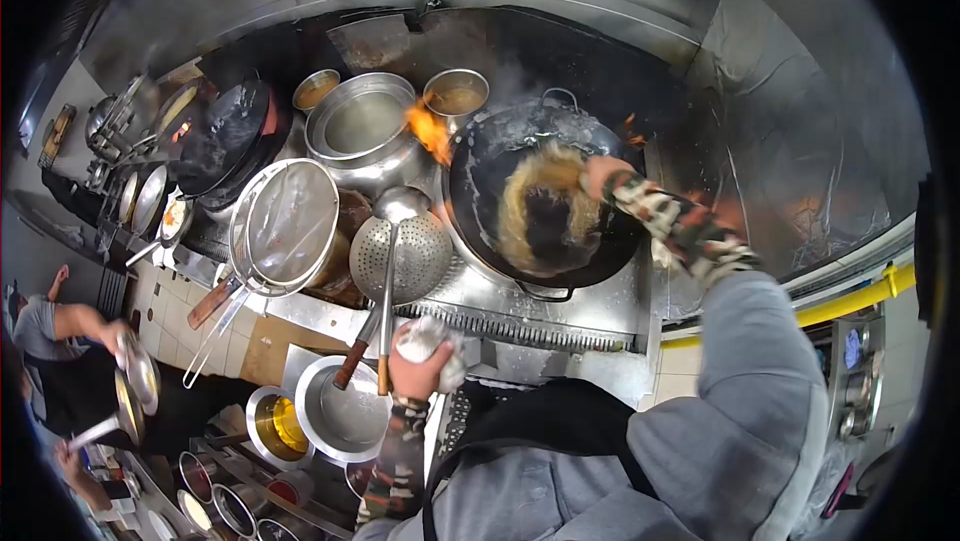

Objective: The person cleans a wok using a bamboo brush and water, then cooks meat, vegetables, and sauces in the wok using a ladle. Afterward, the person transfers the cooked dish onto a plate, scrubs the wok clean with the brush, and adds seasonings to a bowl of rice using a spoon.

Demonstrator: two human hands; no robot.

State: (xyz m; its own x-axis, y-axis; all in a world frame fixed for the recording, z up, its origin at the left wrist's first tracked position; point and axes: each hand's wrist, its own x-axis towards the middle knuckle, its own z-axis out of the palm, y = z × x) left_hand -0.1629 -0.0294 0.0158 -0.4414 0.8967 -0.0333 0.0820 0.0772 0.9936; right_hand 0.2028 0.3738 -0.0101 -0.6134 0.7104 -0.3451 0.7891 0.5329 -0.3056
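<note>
Where flame meets wok: an orange flame (pixel 430 131) licks up beside the black wok (pixel 488 141) at its ten o'clock, with a smaller flicker near two; the wok sits at two o'clock in the view.
Right hand (pixel 608 179): closed, by the look of it, round a straw-coloured brush (pixel 556 169) inside the wok; blur hides the exact grip.
Left hand (pixel 416 375): clenched on a crumpled white cloth (pixel 424 339) at seven o'clock, just beside the handle ends of the ladle (pixel 402 203) and the perforated strainer (pixel 418 266).
Sleeve risk: the camouflage sleeve (pixel 690 226) crosses the rim at three o'clock; a flare there could scorch it.
Splash risk: too brisk a sweep could fling hot liquid over the rim.
Handle risk: a careless nudge from the cloth could slide the ladle off the strainer.
Bristles: smeared by motion into a soft tawny arc, probably stiff fibre.
Metal: round, grey-streaked wok with loop handles; strainer dotted with holes; fine mesh sieve (pixel 290 221) at nine o'clock.
</note>
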